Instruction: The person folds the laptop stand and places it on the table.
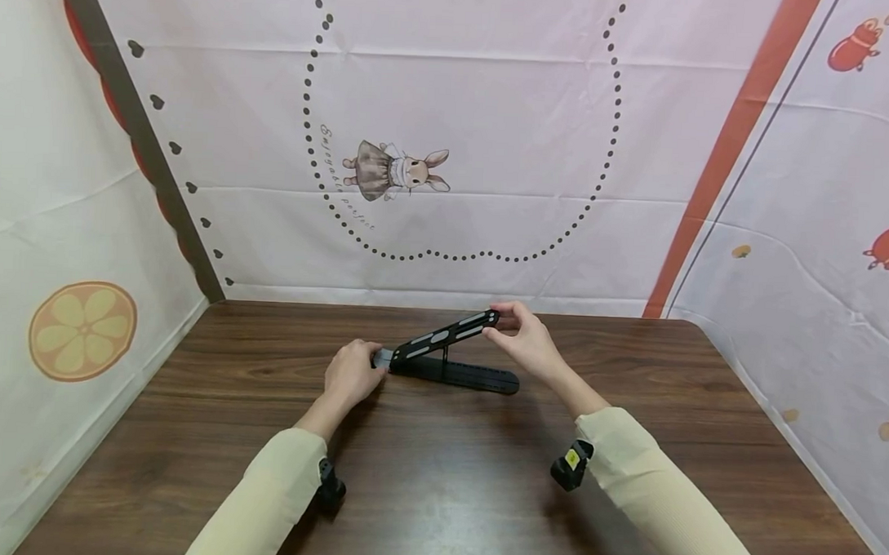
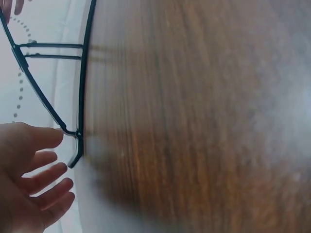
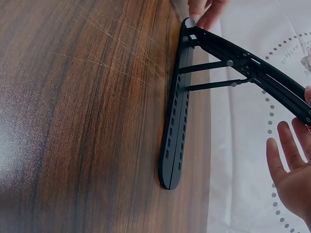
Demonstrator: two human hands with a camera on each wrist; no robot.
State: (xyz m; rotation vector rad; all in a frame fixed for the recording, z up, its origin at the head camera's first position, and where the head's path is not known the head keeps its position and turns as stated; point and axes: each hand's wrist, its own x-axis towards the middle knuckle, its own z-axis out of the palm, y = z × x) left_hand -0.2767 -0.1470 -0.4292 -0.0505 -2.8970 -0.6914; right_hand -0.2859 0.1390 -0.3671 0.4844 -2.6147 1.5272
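Observation:
A black folding laptop stand [image 1: 440, 336] stands on the table's far half, its upper arm raised at an angle over the flat base [image 1: 478, 378]. Thin struts [image 3: 209, 67] prop the arm up from the base. With thumb and fingers, my left hand [image 1: 351, 374] holds the hinge end, where a short grey lip [image 1: 384, 358] sticks out. My right hand [image 1: 533, 347] pinches the free upper end of the raised arm between thumb and fingers. In the right wrist view the slotted base [image 3: 171, 165] lies along the wood.
The brown wooden table [image 1: 437, 489] reaches from the near side to a printed white cloth [image 1: 493, 148] hanging behind it. More cloth flanks the table left and right. A small black camera [image 1: 572, 465] is worn on my right wrist, another [image 1: 330, 487] on the left.

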